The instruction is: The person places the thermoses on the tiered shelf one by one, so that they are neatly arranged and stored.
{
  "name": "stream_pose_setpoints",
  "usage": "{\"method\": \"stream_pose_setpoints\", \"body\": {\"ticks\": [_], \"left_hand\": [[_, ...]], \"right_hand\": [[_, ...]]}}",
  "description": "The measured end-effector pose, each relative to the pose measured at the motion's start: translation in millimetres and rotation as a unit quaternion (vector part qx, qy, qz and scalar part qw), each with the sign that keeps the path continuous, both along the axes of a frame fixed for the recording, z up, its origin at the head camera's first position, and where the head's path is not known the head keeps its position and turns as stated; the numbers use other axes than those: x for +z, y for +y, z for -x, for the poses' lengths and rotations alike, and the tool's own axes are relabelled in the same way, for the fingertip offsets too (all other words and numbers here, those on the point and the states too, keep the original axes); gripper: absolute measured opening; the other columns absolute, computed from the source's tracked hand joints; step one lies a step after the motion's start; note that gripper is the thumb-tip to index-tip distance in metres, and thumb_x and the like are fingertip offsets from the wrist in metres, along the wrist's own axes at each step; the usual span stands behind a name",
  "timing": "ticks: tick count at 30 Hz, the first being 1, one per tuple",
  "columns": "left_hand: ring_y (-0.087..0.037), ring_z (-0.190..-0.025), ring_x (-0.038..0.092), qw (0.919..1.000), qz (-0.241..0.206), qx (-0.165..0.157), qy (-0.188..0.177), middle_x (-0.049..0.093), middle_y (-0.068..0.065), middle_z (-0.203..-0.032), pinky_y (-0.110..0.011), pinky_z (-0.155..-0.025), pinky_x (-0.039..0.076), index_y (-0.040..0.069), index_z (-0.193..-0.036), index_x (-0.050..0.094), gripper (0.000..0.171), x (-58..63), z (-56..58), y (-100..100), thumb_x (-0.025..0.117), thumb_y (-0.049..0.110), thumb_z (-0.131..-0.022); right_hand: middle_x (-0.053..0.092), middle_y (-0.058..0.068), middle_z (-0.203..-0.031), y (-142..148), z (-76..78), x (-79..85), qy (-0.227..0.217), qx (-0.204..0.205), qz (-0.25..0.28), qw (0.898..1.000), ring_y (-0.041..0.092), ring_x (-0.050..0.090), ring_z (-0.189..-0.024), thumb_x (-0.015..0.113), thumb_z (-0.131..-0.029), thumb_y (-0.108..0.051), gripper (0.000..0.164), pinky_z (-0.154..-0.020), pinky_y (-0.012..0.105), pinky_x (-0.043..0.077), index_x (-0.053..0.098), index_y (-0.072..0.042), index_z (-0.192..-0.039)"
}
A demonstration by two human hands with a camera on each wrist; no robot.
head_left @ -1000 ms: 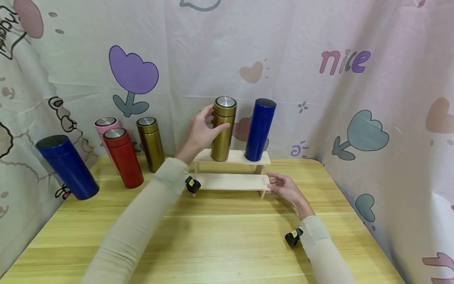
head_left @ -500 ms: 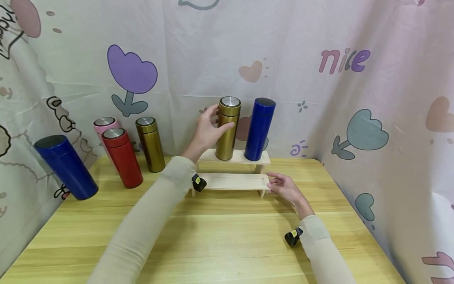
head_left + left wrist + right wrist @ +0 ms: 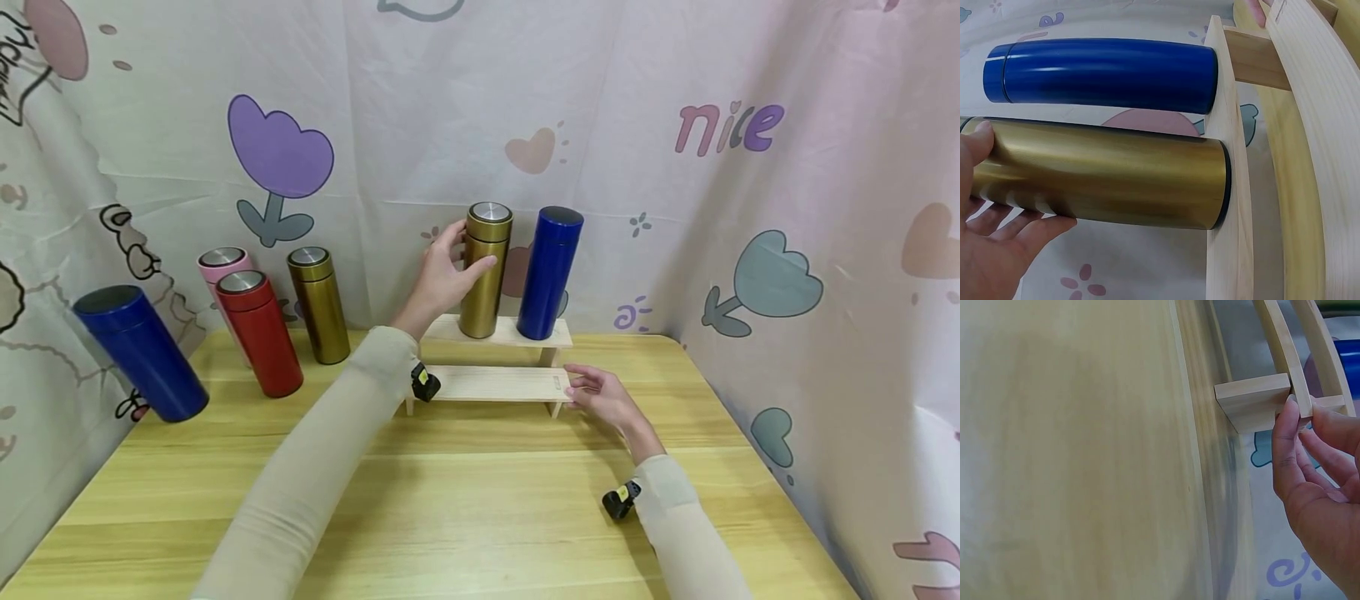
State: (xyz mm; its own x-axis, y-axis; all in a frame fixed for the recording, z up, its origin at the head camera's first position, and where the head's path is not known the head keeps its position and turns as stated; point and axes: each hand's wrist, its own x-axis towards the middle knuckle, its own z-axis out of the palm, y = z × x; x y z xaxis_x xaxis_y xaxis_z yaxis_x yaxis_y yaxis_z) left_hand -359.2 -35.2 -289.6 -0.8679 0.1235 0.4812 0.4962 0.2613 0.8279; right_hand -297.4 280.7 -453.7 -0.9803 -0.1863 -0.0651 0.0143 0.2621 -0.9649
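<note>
A gold thermos bottle (image 3: 486, 292) stands upright on the upper step of a two-tier wooden shelf (image 3: 495, 383). My left hand (image 3: 441, 282) grips its side, thumb across the front and fingers round the far side. The left wrist view has the base of this gold bottle (image 3: 1135, 178) against the upper board. Just right of it, apart, a blue thermos bottle (image 3: 550, 275) stands on the same step. At the lower step's right end my right hand (image 3: 606, 402) pinches the board's edge; the right wrist view shows thumb and finger on that board end (image 3: 1300, 400).
On the table's left stand a blue bottle (image 3: 146, 358), a red bottle (image 3: 262, 342), a pink bottle (image 3: 225, 262) partly behind the red one, and another gold bottle (image 3: 321, 312). A patterned curtain (image 3: 637, 183) hangs behind the wooden table (image 3: 480, 500).
My left hand and the gold bottle have shifted right along the upper step, nearer to the blue bottle. The right hand has stayed at the lower board's end.
</note>
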Motion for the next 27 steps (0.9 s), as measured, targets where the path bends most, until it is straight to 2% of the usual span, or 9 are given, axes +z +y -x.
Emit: {"method": "stream_pose_setpoints", "body": {"ticks": [4, 9, 18, 27], "left_hand": [[-0.041, -0.136, 0.056, 0.9997, 0.019, -0.003, -0.013, 0.051, -0.019, -0.152, -0.052, -0.112, 0.051, 0.011, -0.159, 0.036, 0.074, -1.1, 0.8, 1.2, 0.073, 0.027, -0.097], [-0.041, -0.138, 0.055, 0.9990, 0.040, 0.013, -0.017, 0.049, -0.018, -0.156, -0.052, -0.111, 0.052, 0.011, -0.162, 0.031, 0.077, -2.2, 1.3, 2.4, 0.070, 0.031, -0.099], [-0.041, -0.137, 0.055, 0.9992, 0.035, 0.013, -0.014, 0.050, -0.019, -0.154, -0.056, -0.112, 0.050, 0.011, -0.161, 0.031, 0.077, -3.4, 1.8, 1.5, 0.071, 0.029, -0.099], [-0.034, -0.140, 0.054, 0.9991, 0.040, 0.013, -0.005, 0.055, -0.018, -0.150, -0.051, -0.116, 0.048, 0.012, -0.160, 0.034, 0.075, -6.4, 2.8, -1.2, 0.072, 0.029, -0.098]], "right_hand": [[0.059, 0.027, -0.125, -0.4, -0.7, 0.4, -0.001, -0.003, 0.001, 1.000, 0.011, 0.068, -0.089, 0.061, -0.097, 0.007, 0.060, -0.087, 0.028, 0.063, 0.041, 0.006, -0.153], [0.059, 0.027, -0.125, -1.5, -1.2, 0.8, -0.004, -0.005, 0.003, 1.000, 0.011, 0.068, -0.090, 0.061, -0.097, 0.007, 0.059, -0.087, 0.027, 0.063, 0.041, 0.006, -0.153], [0.061, 0.022, -0.125, -0.5, -2.4, 0.9, -0.010, -0.011, -0.001, 1.000, 0.011, 0.069, -0.090, 0.062, -0.098, 0.005, 0.059, -0.088, 0.028, 0.063, 0.043, 0.002, -0.153], [0.061, 0.022, -0.125, 0.6, -1.7, -1.9, -0.002, 0.001, 0.000, 1.000, 0.011, 0.068, -0.092, 0.062, -0.098, 0.003, 0.059, -0.092, 0.031, 0.063, 0.042, 0.003, -0.154]]}}
